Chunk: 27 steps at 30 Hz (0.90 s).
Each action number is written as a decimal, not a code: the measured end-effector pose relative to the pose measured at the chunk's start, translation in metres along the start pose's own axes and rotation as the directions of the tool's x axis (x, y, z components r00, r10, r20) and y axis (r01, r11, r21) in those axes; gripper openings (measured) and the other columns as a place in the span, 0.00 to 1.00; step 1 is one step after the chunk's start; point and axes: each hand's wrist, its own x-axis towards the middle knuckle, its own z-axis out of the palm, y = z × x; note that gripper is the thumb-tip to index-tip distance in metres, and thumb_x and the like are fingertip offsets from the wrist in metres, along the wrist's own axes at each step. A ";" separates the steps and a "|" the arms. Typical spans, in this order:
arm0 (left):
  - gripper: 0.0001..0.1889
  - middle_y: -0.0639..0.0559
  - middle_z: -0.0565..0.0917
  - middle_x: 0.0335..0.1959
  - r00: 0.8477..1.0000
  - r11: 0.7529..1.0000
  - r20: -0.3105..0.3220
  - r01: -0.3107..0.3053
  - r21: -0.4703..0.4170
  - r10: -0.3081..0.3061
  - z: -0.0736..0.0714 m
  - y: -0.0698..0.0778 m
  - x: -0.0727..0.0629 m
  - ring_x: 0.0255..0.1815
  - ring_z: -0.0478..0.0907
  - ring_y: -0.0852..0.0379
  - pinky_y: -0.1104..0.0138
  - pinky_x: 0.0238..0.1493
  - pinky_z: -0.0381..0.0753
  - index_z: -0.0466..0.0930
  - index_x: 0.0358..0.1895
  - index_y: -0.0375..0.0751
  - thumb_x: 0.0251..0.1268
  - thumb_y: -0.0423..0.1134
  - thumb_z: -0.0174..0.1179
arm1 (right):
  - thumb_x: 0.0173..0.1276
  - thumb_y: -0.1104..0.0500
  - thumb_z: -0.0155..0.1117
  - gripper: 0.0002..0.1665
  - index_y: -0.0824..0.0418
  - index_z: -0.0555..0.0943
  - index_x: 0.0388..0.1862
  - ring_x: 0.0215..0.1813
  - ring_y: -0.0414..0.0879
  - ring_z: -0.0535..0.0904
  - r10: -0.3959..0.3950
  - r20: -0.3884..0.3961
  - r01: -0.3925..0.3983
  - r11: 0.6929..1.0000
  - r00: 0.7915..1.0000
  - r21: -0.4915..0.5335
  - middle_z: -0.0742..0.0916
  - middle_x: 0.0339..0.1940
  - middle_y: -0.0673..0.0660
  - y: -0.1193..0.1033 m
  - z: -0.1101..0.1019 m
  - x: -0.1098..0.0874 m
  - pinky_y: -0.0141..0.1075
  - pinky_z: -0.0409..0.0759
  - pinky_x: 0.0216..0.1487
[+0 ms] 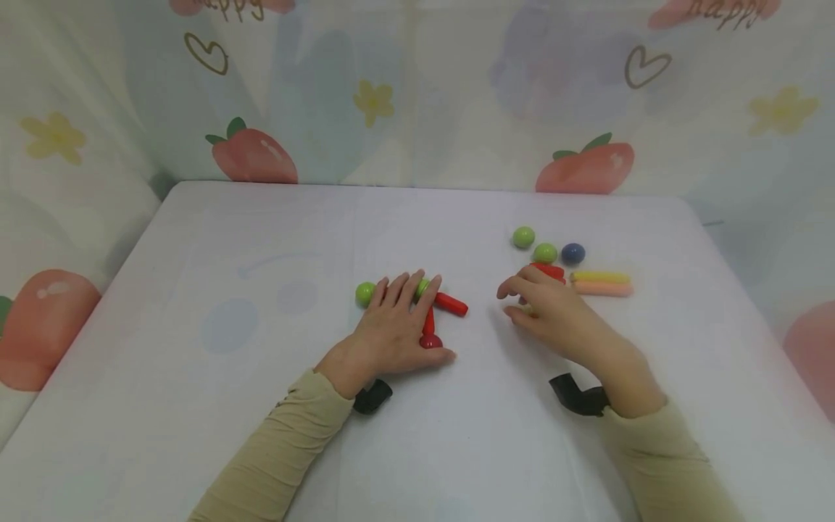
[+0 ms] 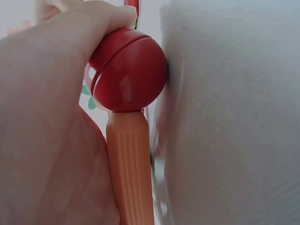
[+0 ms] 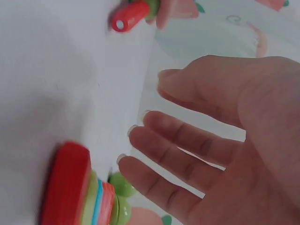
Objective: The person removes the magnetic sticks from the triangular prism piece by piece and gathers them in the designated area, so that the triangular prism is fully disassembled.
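Palm down and fingers spread, my left hand (image 1: 391,333) rests over a group of joined balls and sticks. A green ball (image 1: 365,293) shows left of its fingertips, and another green ball (image 1: 422,287) peeks out between the fingers. From there one red stick (image 1: 451,304) points right and a second red stick (image 1: 428,321) runs down to a red ball (image 1: 430,341) by the thumb. In the left wrist view an orange stick (image 2: 130,168) joins that ball beneath the palm. My right hand (image 1: 557,315) hovers with thumb and fingers apart, holding nothing, near loose red sticks (image 1: 548,271).
Beyond the right hand lie two loose green balls (image 1: 524,237) and a blue ball (image 1: 573,254). A yellow stick (image 1: 600,277) and a peach stick (image 1: 603,289) lie side by side to their right. A printed curtain (image 1: 417,94) hangs behind the white table (image 1: 261,217).
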 end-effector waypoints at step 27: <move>0.57 0.46 0.51 0.81 0.995 0.992 -0.024 -0.090 0.085 0.092 0.002 0.014 -0.005 0.79 0.50 0.44 0.46 0.79 0.48 0.40 0.81 0.50 0.56 0.78 0.50 | 0.64 0.62 0.71 0.29 0.64 0.76 0.63 0.53 0.50 0.80 -0.074 0.056 0.072 0.997 0.996 0.027 0.84 0.51 0.58 -0.018 0.045 0.015 0.46 0.83 0.56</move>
